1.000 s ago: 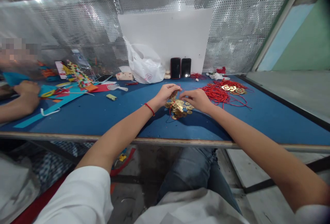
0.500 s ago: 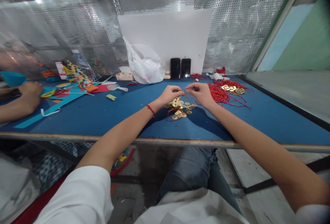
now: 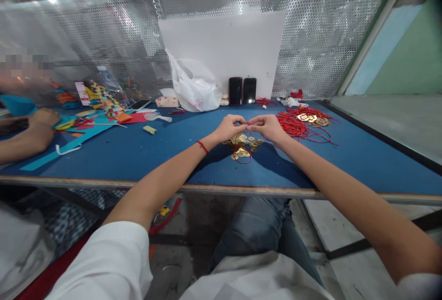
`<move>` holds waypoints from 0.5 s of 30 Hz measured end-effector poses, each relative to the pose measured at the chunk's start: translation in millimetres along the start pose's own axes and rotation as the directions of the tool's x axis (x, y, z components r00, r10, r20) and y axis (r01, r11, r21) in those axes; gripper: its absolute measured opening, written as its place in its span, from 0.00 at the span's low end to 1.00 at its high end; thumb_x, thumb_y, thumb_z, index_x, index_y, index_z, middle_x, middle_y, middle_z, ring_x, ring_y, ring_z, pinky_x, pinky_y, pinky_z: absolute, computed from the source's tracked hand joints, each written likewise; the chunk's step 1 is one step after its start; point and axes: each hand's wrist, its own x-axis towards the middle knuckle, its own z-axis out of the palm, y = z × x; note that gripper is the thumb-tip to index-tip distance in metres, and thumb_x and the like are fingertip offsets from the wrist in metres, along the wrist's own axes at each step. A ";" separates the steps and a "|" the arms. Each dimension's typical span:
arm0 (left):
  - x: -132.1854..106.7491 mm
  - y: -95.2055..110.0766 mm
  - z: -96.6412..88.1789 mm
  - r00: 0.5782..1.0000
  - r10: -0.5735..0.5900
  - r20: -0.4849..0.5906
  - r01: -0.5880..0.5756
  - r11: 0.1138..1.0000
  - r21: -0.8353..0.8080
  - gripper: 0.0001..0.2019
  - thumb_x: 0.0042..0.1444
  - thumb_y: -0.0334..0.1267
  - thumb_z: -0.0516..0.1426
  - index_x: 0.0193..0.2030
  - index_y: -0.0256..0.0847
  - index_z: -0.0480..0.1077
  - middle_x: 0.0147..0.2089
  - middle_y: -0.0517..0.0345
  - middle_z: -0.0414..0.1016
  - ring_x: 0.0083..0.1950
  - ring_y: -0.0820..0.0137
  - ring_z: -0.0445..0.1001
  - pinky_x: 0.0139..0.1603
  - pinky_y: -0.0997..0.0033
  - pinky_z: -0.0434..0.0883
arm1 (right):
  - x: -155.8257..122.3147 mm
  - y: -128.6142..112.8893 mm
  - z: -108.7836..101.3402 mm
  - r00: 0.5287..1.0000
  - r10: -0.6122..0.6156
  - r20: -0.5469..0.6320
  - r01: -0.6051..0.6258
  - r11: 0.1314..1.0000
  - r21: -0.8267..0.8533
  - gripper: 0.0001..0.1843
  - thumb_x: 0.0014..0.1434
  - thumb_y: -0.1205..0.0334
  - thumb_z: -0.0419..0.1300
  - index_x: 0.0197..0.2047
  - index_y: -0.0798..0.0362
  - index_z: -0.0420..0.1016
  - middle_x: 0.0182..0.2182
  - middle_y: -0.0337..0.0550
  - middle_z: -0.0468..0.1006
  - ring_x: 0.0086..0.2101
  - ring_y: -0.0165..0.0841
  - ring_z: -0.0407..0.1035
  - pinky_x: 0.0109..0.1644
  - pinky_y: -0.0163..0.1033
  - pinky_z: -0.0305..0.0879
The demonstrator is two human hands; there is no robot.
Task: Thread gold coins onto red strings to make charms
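My left hand (image 3: 228,127) and my right hand (image 3: 267,127) meet fingertip to fingertip above a small heap of gold coins (image 3: 244,144) on the blue table (image 3: 145,152). Both hands pinch a thin red string (image 3: 241,157), which hangs down in a loop over the coins. A red band circles my left wrist. To the right of my right hand lies a tangle of red strings (image 3: 295,126) with more gold coins (image 3: 312,119) on it.
A white plastic bag (image 3: 193,85) and two dark phones (image 3: 241,90) stand at the back against a white board. Another person's arm (image 3: 27,136) rests at the left among coloured paper pieces (image 3: 103,102). A perforated metal screen backs the table.
My hands rose from the coin heap and came together, pinching the red string. The string now hangs in a loop lower over the coins.
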 end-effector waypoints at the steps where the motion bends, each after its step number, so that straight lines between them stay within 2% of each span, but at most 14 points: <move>1: 0.1 -0.4 -0.5 1.000 0.009 0.009 -0.010 1.000 0.017 0.11 0.49 0.42 0.58 0.28 0.34 0.72 0.21 0.64 0.65 0.22 0.77 0.57 0.24 0.75 0.54 | -0.9 -1.2 -0.3 1.000 0.015 0.007 -0.015 1.000 -0.002 0.15 0.38 0.59 0.72 0.30 0.57 0.78 0.26 0.46 0.80 0.28 0.33 0.71 0.32 0.36 0.67; 5: 0.7 -2.9 -2.0 0.996 0.083 0.031 -0.086 0.990 0.109 0.11 0.50 0.42 0.57 0.29 0.35 0.73 0.24 0.61 0.69 0.24 0.76 0.61 0.27 0.75 0.57 | -5.0 -5.8 -1.4 0.998 0.053 0.019 -0.053 0.998 -0.034 0.17 0.40 0.55 0.70 0.31 0.59 0.80 0.26 0.46 0.79 0.25 0.29 0.67 0.26 0.34 0.61; 9: 0.2 -2.8 -2.1 0.991 0.115 0.065 -0.124 0.979 0.164 0.12 0.51 0.43 0.56 0.28 0.35 0.73 0.24 0.60 0.70 0.25 0.74 0.63 0.29 0.74 0.58 | -6.4 -7.8 -1.7 0.999 0.033 -0.008 -0.033 0.999 -0.029 0.14 0.40 0.57 0.69 0.30 0.58 0.80 0.24 0.43 0.77 0.22 0.26 0.62 0.23 0.32 0.56; 13: -1.2 1.4 -1.7 0.991 0.107 0.077 -0.117 0.983 0.141 0.10 0.50 0.40 0.57 0.27 0.36 0.74 0.23 0.61 0.70 0.25 0.74 0.63 0.30 0.74 0.58 | -6.0 -8.1 -0.3 0.999 0.045 -0.016 -0.045 0.999 -0.014 0.11 0.41 0.57 0.68 0.27 0.57 0.78 0.17 0.37 0.70 0.19 0.24 0.56 0.21 0.32 0.51; 15: -1.5 3.4 -1.7 0.993 0.088 0.073 -0.096 0.989 0.111 0.09 0.49 0.39 0.57 0.27 0.36 0.74 0.23 0.61 0.70 0.25 0.74 0.63 0.30 0.74 0.58 | -6.0 -8.2 0.7 0.998 0.063 -0.012 -0.063 0.998 0.019 0.11 0.41 0.58 0.68 0.26 0.56 0.77 0.17 0.36 0.69 0.19 0.24 0.56 0.21 0.31 0.52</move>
